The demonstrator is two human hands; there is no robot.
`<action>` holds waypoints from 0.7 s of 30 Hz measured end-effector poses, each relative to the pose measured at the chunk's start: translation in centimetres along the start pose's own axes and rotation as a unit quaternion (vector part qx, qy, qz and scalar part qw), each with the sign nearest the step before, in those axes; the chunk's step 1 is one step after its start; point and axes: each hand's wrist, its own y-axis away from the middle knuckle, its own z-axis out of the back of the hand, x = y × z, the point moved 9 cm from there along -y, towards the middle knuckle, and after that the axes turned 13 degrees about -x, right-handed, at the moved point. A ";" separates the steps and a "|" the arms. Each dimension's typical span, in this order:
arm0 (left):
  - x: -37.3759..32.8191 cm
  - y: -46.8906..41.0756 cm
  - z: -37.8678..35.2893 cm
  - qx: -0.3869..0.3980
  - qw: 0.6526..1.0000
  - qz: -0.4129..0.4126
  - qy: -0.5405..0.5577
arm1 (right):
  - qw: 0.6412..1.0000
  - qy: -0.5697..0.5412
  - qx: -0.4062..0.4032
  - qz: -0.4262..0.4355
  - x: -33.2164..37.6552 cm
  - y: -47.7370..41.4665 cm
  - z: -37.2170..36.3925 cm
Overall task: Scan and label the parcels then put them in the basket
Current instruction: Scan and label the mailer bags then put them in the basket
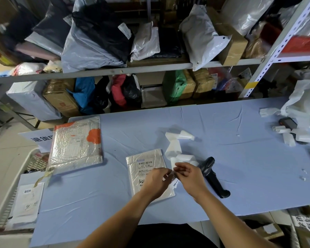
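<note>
Pinching the end of a label strip (174, 149) between them, left hand (157, 179) and right hand (188, 178) sit close together above the near edge of the table (115, 203). Fingers on both are curled, thumb against fingertips on the white paper. The rest of the strip trails away from the hands in loose folds across the blue cloth.

Small parcel (147, 169), a silver bubble mailer, lies flat right under the hands, barcode sticker facing up at its far end. A printed piece of label shows just below the fingertips. Can't tell if it's stuck to the mailer or hanging free.

Scanner (215, 176), black, lies on its side just right of the right hand, not held.

Big parcel (75, 145), a bubble mailer with orange print, lies flat at the table's left end, well apart from the small one.

Basket (9, 190), white plastic, sits off the table's left edge. A white parcel (29, 203) lies in it, face up.

Far right of the table: a dark handheld device (287, 122), a few white rolls (283, 130), crumpled white plastic (304, 104).

Shelves (132, 68) behind the table are packed with bags and boxes.
</note>
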 end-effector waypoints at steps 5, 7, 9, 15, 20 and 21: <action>0.2 0.0 -0.3 0.029 0.998 -0.015 -0.053 | 1.000 0.023 -0.010 0.017 0.7 0.3 0.0; 0.0 0.0 -0.5 0.033 0.994 -0.045 -0.096 | 0.999 0.032 -0.012 0.021 0.8 0.4 -0.1; -0.4 0.1 -0.6 0.038 0.982 -0.093 -0.161 | 0.999 0.041 -0.013 0.024 0.8 0.5 -0.1; -1.3 -0.2 -0.6 0.039 0.966 -0.153 -0.204 | 0.996 0.065 -0.038 0.052 2.0 0.5 0.2; -0.9 -0.3 -0.6 0.043 0.975 -0.125 -0.176 | 0.994 0.081 -0.027 0.062 2.0 0.4 -0.1; -0.7 -0.3 -0.5 0.044 0.980 -0.113 -0.161 | 0.994 0.086 -0.023 0.068 2.0 0.5 -0.2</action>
